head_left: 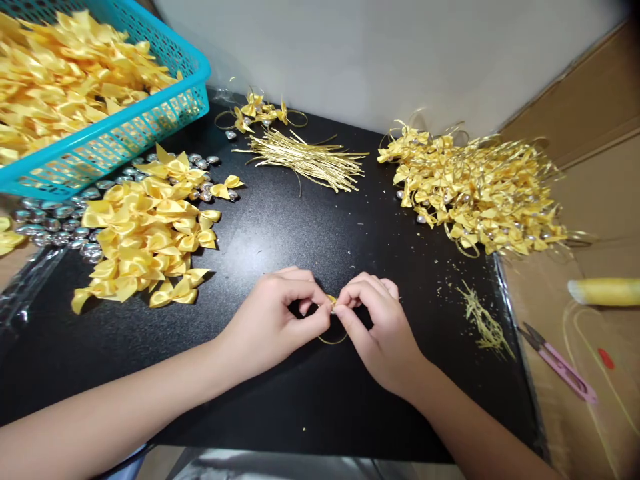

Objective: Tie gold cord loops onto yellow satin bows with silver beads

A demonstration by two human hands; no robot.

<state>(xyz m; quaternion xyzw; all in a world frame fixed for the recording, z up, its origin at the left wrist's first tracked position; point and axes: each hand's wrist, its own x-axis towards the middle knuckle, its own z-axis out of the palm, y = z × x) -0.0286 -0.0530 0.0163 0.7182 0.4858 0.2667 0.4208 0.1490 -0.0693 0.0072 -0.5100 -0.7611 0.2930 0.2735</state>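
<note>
Over the middle of the black tabletop, my left hand (290,307) and my right hand (377,320) meet fingertip to fingertip. Both are closed in a pinch on a thin gold cord (333,343), whose loop hangs below the fingers. A small bit of yellow shows between the fingertips; the rest of it is hidden by them. Left of my hands lies a heap of yellow ribbon bows (145,233), with silvery beads (57,223) beside and behind it. Straight cut gold cords (310,160) lie in a bundle beyond my hands.
A turquoise basket (115,130) full of yellow bows stands at the back left. Bows on looped cords (475,187) are piled at the back right, with a few more (260,110) near the wall. Cord scraps (485,320), pink-handled snips (560,367) and a yellow spool (605,291) lie right.
</note>
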